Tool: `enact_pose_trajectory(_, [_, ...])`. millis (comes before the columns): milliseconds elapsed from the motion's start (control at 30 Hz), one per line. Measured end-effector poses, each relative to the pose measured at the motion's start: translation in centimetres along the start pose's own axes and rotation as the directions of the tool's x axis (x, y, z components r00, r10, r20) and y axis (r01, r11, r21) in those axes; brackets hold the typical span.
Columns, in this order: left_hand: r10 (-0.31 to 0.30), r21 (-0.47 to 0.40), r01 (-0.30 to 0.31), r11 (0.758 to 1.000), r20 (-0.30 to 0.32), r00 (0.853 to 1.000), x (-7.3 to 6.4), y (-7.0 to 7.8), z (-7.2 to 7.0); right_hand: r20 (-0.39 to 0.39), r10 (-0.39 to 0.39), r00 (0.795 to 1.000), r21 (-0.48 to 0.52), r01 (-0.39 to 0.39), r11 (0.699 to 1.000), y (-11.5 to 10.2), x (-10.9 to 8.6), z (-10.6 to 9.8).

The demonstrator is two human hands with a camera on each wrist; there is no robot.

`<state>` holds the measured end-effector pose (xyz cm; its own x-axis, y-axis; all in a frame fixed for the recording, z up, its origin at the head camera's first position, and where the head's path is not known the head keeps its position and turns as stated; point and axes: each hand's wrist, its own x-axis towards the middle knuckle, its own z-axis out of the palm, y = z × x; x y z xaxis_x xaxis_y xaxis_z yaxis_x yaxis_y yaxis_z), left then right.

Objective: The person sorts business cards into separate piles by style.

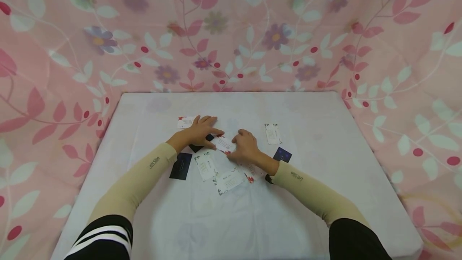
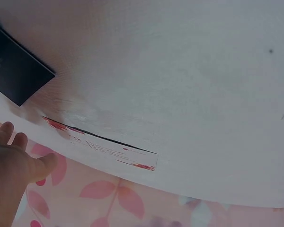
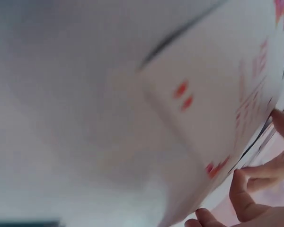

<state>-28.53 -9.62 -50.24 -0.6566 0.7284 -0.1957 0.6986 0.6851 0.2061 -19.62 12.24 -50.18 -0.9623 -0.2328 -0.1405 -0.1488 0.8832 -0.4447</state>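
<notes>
A white card with red floral corners (image 1: pixel 223 144) lies between both hands near the table's middle. Fingertips of my left hand (image 1: pixel 199 132) touch its left end, with the thumb and index finger spread and the other fingers stretched forward. At the card's right end my right hand (image 1: pixel 247 147) holds it between thumb and bent fingers. In the right wrist view, fingers (image 3: pixel 246 194) reach the edge of a red-printed white card (image 3: pixel 203 104). A black card (image 1: pixel 196 148) is partly hidden under my left hand. Just below lie two green-leaf white cards (image 1: pixel 205 166) and, partly covered, another red-flowered card (image 1: pixel 251 171).
The white-covered table (image 1: pixel 288 220) has a black card (image 1: pixel 181 166) at left and a red-flowered card (image 1: pixel 185 122) behind my left hand. Right of my right hand lie a leaf-bordered card (image 1: pixel 273 134) and a dark blue card (image 1: pixel 282 155). Pink floral cloth (image 1: pixel 231 31) hangs behind.
</notes>
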Motion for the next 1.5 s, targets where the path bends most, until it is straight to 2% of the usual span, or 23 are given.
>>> enact_pose_trajectory(100, [0.009,-0.001,-0.009,1.000,-0.010,1.000,-0.1,-0.1,0.2,0.012,-0.001,1.000,-0.009,0.001,1.000,0.4,0.3,-0.2])
enact_pose_trajectory(267, [0.023,0.003,-0.023,1.000,-0.041,0.999,-0.1,-0.3,0.5,0.005,-0.056,0.998,-0.024,0.056,0.998,0.9,0.6,-0.4])
enact_pose_trajectory(533, [0.082,0.002,-0.083,0.997,-0.109,0.991,-0.1,-0.2,0.3,0.014,-0.149,0.989,0.041,0.148,0.988,2.2,1.1,-0.9])
enact_pose_trajectory(800, [0.043,-0.020,-0.047,0.999,-0.170,0.985,-0.3,0.2,-0.3,0.003,-0.161,0.987,0.193,0.158,0.968,3.3,1.6,-1.5])
enact_pose_trajectory(1033, [0.001,-0.091,-0.020,0.996,-0.208,0.978,-0.6,0.3,-0.7,-0.086,-0.192,0.978,0.257,0.208,0.944,3.9,2.1,-1.4])
enact_pose_trajectory(1200, [-0.023,-0.127,-0.006,0.992,-0.229,0.973,-1.1,0.2,-0.9,-0.118,-0.195,0.974,0.390,0.226,0.893,4.0,2.4,-1.3])
enact_pose_trajectory(1300, [-0.038,-0.115,0.012,0.993,-0.228,0.973,-1.5,0.1,-1.1,-0.128,-0.215,0.968,0.467,0.250,0.848,4.0,2.6,-1.3])
enact_pose_trajectory(1500, [-0.047,-0.121,0.019,0.992,-0.235,0.971,-2.2,-0.2,-1.3,-0.083,-0.189,0.978,0.591,0.201,0.782,3.3,2.7,-1.4])
